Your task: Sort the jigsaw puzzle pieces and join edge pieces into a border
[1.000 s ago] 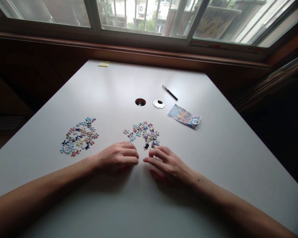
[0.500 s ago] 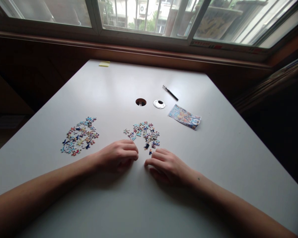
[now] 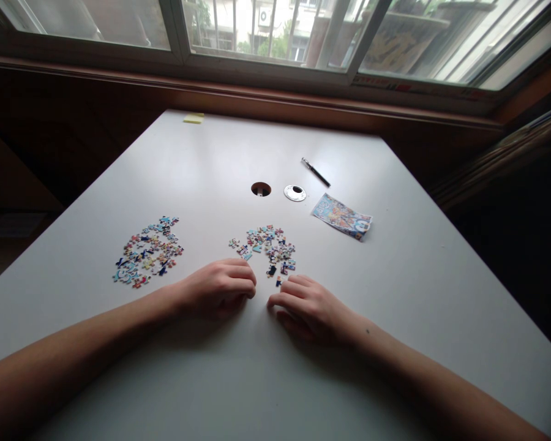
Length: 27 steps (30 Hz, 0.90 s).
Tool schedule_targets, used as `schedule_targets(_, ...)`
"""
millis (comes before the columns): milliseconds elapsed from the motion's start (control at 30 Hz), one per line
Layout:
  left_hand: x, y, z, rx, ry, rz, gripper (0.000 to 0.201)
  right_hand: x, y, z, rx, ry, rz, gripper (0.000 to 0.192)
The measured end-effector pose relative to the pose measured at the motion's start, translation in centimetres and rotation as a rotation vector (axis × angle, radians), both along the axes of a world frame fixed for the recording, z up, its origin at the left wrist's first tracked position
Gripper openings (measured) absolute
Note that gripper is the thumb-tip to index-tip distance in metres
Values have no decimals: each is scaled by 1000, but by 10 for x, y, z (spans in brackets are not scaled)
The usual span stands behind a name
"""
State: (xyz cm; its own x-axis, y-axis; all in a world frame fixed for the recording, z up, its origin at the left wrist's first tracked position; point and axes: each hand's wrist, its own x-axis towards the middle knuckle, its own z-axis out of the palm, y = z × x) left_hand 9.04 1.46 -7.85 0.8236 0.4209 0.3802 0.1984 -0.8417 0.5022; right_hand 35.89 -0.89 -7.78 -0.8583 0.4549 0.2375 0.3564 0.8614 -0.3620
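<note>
While both hands rest curled on the table [image 3: 395, 294], the left hand [image 3: 218, 286] and right hand [image 3: 305, 305] nearly meet just below the small puzzle pile [image 3: 267, 248], handy for picking; whether either pinches a piece, I cannot tell.

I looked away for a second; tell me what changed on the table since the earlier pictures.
The right hand curled its fingers in and drew slightly back, uncovering a puzzle piece by its fingertips. The left hand, both puzzle piles, pen and printed packet stayed put.
</note>
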Motion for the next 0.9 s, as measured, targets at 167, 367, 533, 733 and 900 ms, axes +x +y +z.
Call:
schedule_targets(167, -1, 0, -1, 2, 11, -7, 12, 0, 0, 0, 3, 4, -1, 17)
schedule_targets(367, 0, 1, 1, 1, 7, -16, 15, 1, 1, -1, -1, 9, 5, 17)
schedule_targets(533, 0, 1, 2, 10, 3, -23, 14, 3, 2, -2, -84, 89, 5, 16)
schedule_targets(733, -1, 0, 3, 30, -12, -18, 16, 10, 18, 15, -133, 380, -513, 12)
schedule_targets(900, -2, 1, 1, 8, -1, -30, 19, 0, 59, 60, -159, -251, -490, 44)
